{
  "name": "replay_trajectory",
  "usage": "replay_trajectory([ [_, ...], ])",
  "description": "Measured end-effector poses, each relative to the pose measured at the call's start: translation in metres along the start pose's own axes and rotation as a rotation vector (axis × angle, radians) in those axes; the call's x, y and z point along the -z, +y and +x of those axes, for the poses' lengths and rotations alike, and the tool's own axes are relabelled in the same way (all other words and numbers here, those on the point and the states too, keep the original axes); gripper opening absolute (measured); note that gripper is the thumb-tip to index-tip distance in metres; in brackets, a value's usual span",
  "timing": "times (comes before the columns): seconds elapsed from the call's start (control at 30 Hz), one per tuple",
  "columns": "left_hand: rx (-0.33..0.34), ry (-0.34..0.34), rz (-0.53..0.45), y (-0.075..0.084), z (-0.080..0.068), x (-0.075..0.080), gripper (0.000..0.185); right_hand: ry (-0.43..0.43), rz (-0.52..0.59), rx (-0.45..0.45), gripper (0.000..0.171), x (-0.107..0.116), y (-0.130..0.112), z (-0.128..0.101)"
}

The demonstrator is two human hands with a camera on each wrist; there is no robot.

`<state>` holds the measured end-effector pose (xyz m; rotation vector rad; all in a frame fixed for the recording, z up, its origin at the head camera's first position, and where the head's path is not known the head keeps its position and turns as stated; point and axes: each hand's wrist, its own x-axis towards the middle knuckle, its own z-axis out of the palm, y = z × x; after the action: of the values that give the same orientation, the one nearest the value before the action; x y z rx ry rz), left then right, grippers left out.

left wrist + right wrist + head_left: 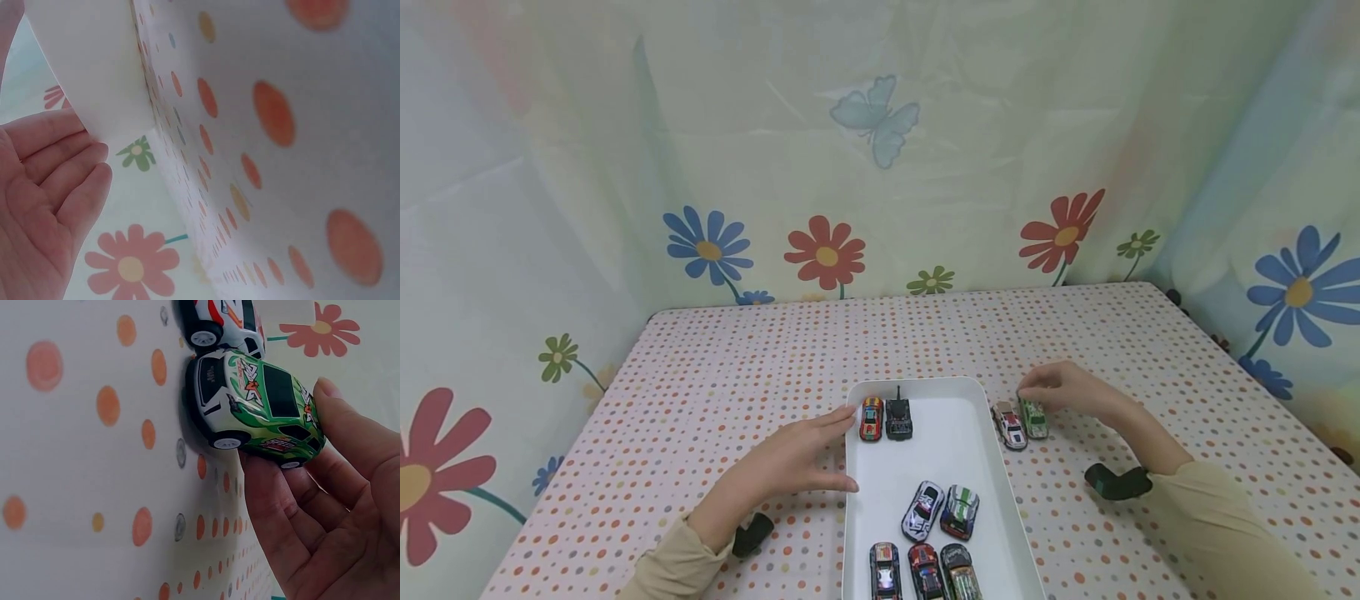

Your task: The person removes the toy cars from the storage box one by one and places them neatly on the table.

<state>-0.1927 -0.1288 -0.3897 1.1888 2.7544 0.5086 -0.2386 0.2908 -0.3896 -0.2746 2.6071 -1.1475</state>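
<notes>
My right hand (1067,388) pinches a green and white toy car (269,406), thumb on one side and fingers on the other. The car is on or close over the tablecloth, right of the tray. Beside it stands a white and red toy car (1009,425), partly cut off in the right wrist view. Along the left wall of the white tray (940,467) lies my left hand (790,457), fingers straight and touching its rim. Inside the tray, a red and yellow toy car (871,418) and a black toy tank (898,418) stand at the far left end.
Nearer in the tray are a white and purple car (922,510), a white and green car (960,512) and several more toy cars (927,571) at the bottom. A dotted cloth (737,358) covers the table. A flowered curtain (760,150) hangs behind it.
</notes>
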Motion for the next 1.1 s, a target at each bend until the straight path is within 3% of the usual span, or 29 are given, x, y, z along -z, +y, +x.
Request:
replay_trajectory([
  [0.27, -0.005, 0.007, 0.011, -0.001, 0.001, -0.001, 0.089, 0.006, -0.047, -0.006, 0.036, -0.004, -0.001, -0.001],
  [1.1, -0.035, 0.02, 0.004, -0.002, 0.0, 0.0, 0.094, 0.133, -0.279, 0.122, 0.021, -0.015, 0.001, 0.004],
])
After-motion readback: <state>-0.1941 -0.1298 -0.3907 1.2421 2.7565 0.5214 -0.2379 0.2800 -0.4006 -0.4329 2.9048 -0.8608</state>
